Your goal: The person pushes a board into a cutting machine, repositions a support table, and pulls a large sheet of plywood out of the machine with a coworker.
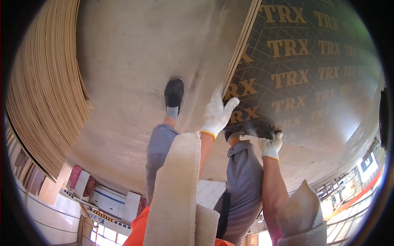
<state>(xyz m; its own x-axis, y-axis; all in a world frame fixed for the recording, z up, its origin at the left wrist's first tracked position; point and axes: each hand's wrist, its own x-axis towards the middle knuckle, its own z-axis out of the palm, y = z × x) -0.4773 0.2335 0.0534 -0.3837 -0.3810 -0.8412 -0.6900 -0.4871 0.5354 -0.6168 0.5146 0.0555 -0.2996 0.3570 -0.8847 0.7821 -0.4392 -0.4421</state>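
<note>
A large dark film-faced plywood sheet (295, 82), patterned with tan printed lettering, spans the right side. My left hand (218, 112), in a white glove with a yellow cuff, lies along the sheet's left edge near its close corner. Its fingers are stretched forward and slightly blurred, with the thumb apart over the dark face. Farther right, my right hand (271, 146), gloved alike, has its fingers curled over the sheet's near edge. Light plywood layers (242, 39) show along the left edge; whether they belong to one sheet or several, I cannot tell.
A tall stack of plywood sheets (49, 82) stands at the left. Between it and the dark sheet lies a smooth grey-beige surface (131, 61), where my dark left shoe (174, 93) rests. My other shoe (233, 135) is partly hidden by the sheet. Beige fabric flaps (174, 197) hang below.
</note>
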